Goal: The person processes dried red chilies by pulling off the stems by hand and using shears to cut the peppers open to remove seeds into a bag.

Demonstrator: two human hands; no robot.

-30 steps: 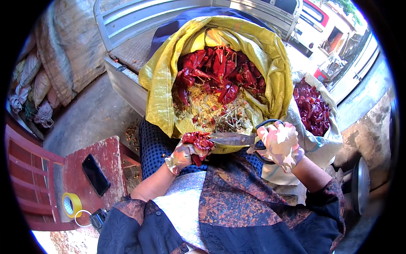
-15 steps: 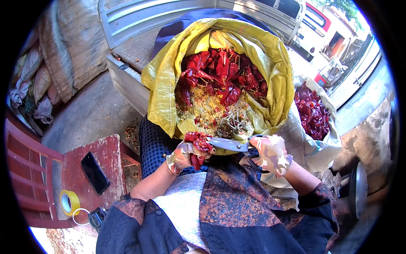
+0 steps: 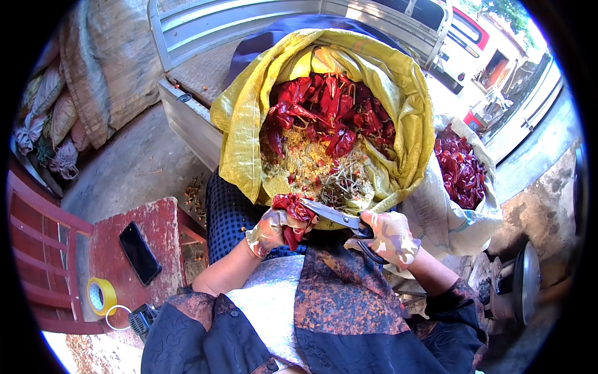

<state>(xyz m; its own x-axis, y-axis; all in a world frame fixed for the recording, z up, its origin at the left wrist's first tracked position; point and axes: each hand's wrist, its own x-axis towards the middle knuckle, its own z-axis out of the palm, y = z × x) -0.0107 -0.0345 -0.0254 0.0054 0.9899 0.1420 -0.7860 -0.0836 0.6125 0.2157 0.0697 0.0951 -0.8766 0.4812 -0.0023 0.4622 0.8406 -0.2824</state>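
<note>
My left hand (image 3: pixel 269 232), in a camouflage glove, grips dried red chilies (image 3: pixel 293 210) just below the lip of a yellow woven sack (image 3: pixel 237 124). My right hand (image 3: pixel 386 243), gloved alike, is closed on large black-handled scissors (image 3: pixel 336 215), whose blades reach left to the chilies in my left hand. Inside the sack are whole dried chilies (image 3: pixel 327 100), yellow seeds (image 3: pixel 314 149) and pale stems (image 3: pixel 346 181). A white sack (image 3: pixel 464 221) at the right holds dark red chili pieces (image 3: pixel 460 165).
A worn red chair (image 3: pixel 149 218) at left carries a black phone (image 3: pixel 140 252), yellow tape roll (image 3: pixel 106 296) and small dark device (image 3: pixel 143 321). A metal vehicle bed (image 3: pixel 190 124) stands behind the yellow sack, bundled sacks (image 3: pixel 62 115) at upper left, a round metal object (image 3: pixel 526 280) at lower right.
My right hand has moved left and a little down with the scissors, whose blades now tilt up toward the chilies in my left hand. My left hand has shifted only slightly.
</note>
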